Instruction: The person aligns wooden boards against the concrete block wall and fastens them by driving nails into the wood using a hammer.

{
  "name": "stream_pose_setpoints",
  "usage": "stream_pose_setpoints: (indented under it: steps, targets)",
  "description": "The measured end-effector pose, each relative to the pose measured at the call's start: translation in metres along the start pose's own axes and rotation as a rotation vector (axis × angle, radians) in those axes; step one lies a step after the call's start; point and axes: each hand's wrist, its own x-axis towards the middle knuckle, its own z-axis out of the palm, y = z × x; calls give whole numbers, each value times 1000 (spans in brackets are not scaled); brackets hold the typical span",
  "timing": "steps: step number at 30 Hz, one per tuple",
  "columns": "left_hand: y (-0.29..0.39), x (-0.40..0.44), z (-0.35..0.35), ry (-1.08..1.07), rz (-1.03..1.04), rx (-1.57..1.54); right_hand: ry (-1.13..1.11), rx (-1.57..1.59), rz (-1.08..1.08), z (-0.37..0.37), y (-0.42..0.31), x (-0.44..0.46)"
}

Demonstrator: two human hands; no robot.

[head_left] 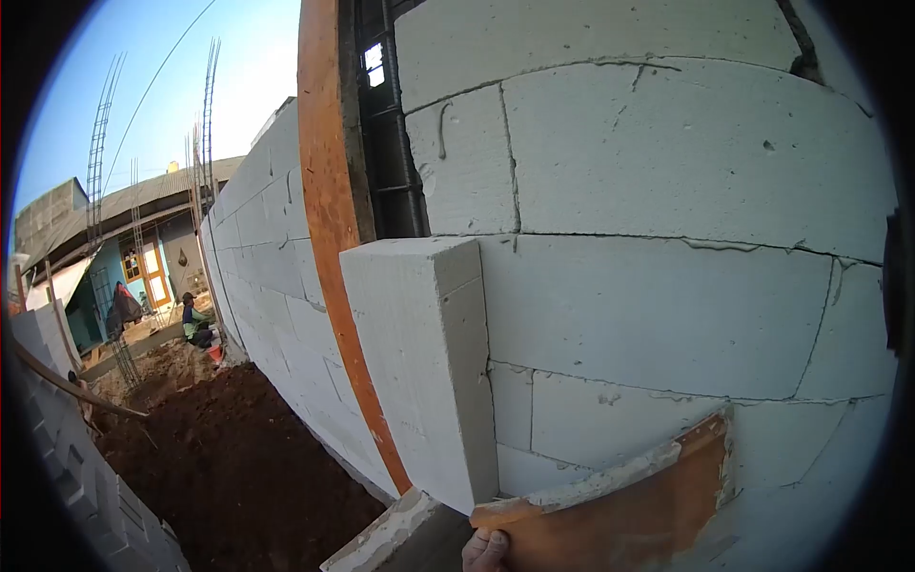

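Note:
At the bottom middle, my left hand (pixel 486 550) grips the left end of an orange-brown plywood board (pixel 629 510). Dried mortar crusts the board's upper and right edges, and its lower part runs out of view. Only the fingers and thumb of this hand show. Just above it stands a pale lightweight concrete block (pixel 405 353), upright against the wall end and beside a long orange wooden board (pixel 329 181). My right hand is out of view.
A wall of pale blocks (pixel 658 305) fills the right side. Dark steel bars (pixel 405 143) stand in the gap behind the upright board. A mortar-crusted slab (pixel 391 534) lies below. Brown soil (pixel 229 467) spreads at left, with a crouching person (pixel 196 322) beyond.

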Motion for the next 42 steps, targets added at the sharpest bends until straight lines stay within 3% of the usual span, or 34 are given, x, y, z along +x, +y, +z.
stream_pose_setpoints:
  steps: [3,5,8,10,12,16,19,23,28,30,32,33,36,38,42]
  targets:
    - [86,38,64,-21,396,-167,-19,141,-429,49,-78,23]
    - [139,57,97,-130,360,-272,55,209,-721,117,-171,18]
    - [197,94,107,-244,224,-70,171,183,-1146,255,-332,-21]
    - [248,103,112,-306,121,-6,89,251,-1224,296,-412,-29]
    - [288,103,105,-534,276,368,-43,162,-1300,328,-481,-24]
    - [332,101,77,-520,476,481,-190,11,-1313,392,-583,18]
    - [358,108,62,-380,634,597,-116,-72,-1370,438,-610,42]
    - [365,122,26,-313,607,562,-53,-168,-1424,472,-617,71]
    - [360,128,-7,-260,574,564,320,-351,-1515,489,-611,114]
    - [360,131,-19,-233,549,585,370,-376,-1550,490,-602,121]
    - [360,135,-24,-233,549,590,684,-632,-1572,490,-596,122]
    - [360,137,-26,-227,549,601,691,-635,-1571,491,-596,119]
    - [367,141,-21,-238,570,626,707,-821,-1499,490,-603,100]
    - [369,145,-18,-262,582,629,786,-1197,-1264,485,-611,83]
    - [370,153,-9,-305,633,726,750,-1431,-1139,474,-621,63]
